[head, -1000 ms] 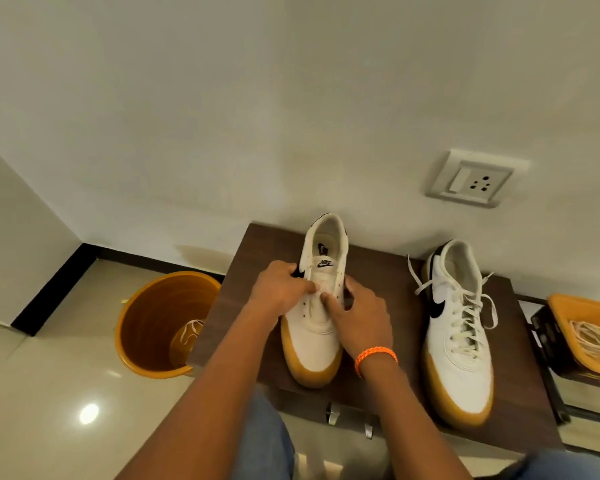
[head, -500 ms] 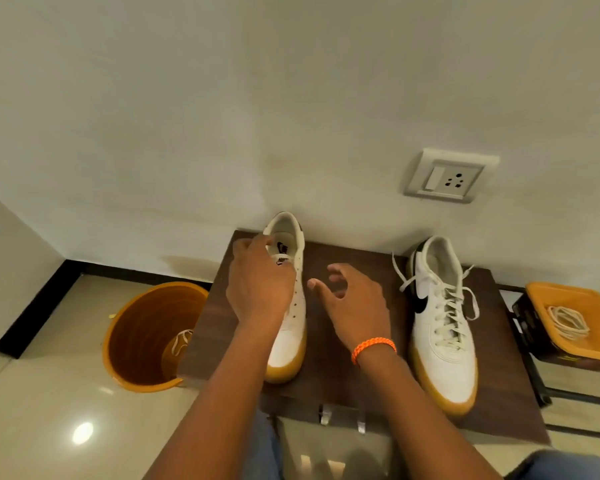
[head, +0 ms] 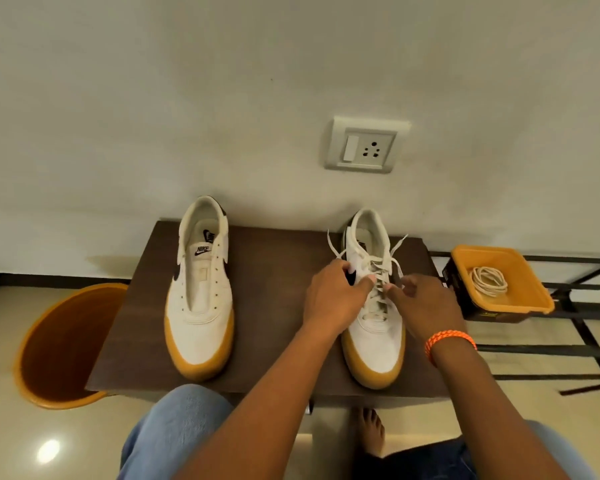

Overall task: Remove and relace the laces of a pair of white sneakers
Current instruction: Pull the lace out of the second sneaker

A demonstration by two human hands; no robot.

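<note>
Two white leather sneakers with tan rubber soles stand on the dark brown wooden desk [head: 271, 306], toes toward the person. The left sneaker [head: 201, 292] has bare eyelets. On the laced right sneaker [head: 374, 327], the left hand [head: 333, 299] grips the shoe's side, thumb at the cream laces [head: 381, 268]. The right hand [head: 426, 303], curled, pinches at a lace crossing. A coiled cream lace [head: 489, 280] lies in an orange plastic tray [head: 530, 299] beside the desk.
</note>
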